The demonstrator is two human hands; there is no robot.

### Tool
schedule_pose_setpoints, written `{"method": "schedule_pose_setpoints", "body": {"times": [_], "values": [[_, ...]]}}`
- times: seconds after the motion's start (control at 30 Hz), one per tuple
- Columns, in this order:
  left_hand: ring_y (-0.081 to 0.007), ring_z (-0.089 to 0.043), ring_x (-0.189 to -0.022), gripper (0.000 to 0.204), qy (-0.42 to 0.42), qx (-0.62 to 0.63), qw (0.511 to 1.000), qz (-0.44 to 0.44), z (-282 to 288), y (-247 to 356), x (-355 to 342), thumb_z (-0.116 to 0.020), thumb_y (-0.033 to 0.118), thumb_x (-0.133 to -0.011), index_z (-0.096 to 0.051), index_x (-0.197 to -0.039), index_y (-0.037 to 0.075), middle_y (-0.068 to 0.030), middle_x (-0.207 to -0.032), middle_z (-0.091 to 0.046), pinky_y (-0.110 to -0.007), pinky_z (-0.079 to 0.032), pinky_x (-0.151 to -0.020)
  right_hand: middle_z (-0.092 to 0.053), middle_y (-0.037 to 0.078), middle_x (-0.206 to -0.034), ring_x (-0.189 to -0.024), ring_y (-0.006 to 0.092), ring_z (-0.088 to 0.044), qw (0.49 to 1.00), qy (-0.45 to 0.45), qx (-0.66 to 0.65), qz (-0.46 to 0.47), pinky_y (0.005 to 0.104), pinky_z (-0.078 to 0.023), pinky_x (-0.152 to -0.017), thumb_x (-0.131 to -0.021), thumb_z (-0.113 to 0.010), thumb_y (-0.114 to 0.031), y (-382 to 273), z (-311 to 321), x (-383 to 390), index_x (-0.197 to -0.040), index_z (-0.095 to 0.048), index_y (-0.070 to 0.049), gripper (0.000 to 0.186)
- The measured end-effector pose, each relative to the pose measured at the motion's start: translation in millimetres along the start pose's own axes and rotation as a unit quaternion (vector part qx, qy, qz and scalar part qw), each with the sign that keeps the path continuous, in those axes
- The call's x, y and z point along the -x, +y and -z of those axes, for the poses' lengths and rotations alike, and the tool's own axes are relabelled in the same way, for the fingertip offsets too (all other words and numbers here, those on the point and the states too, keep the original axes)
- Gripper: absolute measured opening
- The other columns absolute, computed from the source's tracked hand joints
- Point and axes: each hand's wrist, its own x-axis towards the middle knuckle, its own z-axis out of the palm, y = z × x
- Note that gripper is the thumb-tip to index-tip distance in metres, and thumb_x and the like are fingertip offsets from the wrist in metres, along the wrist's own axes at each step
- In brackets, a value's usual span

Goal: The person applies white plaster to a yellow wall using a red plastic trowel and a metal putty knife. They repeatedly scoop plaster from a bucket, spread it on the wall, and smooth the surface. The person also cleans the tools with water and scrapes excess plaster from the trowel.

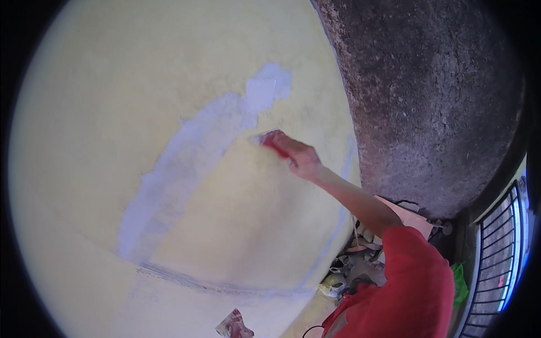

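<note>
My right hand (304, 160), on a bare forearm below a red sleeve, is closed around a red-handled putty knife (274, 143). Its blade lies against the pale yellow wall, just below and right of a whitish filler patch (261, 93). From that patch, a broad bluish-white band (186, 152) runs down to the left. At the lower edge, a smeared, flat-bladed scraper (228, 325) juts up before the wall. Reddish, smeared shapes at its side seem to be my left hand (243, 331), closed on it; most of that hand is cut off.
A rough dark grey wall (428, 96) meets the yellow one on the right. Rubble and bags (335, 284) lie at the wall's foot. A pinkish board (408, 217) leans by my arm. Farther right are a green bag (460, 284) and a black metal railing (496, 265).
</note>
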Motion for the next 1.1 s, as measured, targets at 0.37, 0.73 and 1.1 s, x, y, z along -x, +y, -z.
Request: {"method": "schedule_pose_setpoints", "body": {"times": [0.37, 0.73, 1.1], "values": [[-0.0151, -0.064, -0.099, 0.033, -0.179, -0.229, 0.949, -0.121, -108.7, 62.0, -56.6, -0.057, 0.026, -0.101, -0.067, -0.118, 0.0, -0.0036, -0.107, -0.067, -0.029, -0.05, -0.082, -0.073, 0.022, -0.1, -0.093, 0.0397, -0.071, 0.951, 0.078, 0.095, -0.284, 0.0489, -0.056, -0.087, -0.089, -0.06, -0.021, -23.3, 12.7, -138.3, -0.144, -0.06, -0.025, 0.055], [-0.013, -0.064, -0.097, 0.018, -0.437, -0.203, 0.865, -0.139, -389.7, 158.9, -45.3, -0.055, 0.013, -0.104, -0.063, -0.114, 0.0, -0.0047, -0.107, -0.064, -0.026, -0.058, -0.085, -0.06, 0.018, -0.142, -0.125, 0.0338, -0.062, 0.991, 0.134, -0.005, 0.009, 0.043, -0.055, -0.102, -0.08, -0.066, -0.001, -137.8, -22.1, -55.4, -0.143, -0.056, -0.005, 0.064], [-0.0192, -0.065, -0.099, 0.017, -0.477, -0.17, 0.848, -0.155, -454.8, 180.4, -61.0, -0.053, 0.007, -0.104, -0.06, -0.11, -0.007, -0.013, -0.109, -0.061, -0.03, -0.064, -0.088, -0.051, 0.014, -0.153, -0.141, 0.0297, -0.05, 0.991, -0.026, 0.091, 0.09, 0.0423, -0.043, -0.115, -0.087, -0.065, -0.011, -140.7, -36.9, 14.8, -0.15, -0.049, -0.006, 0.065]]}}
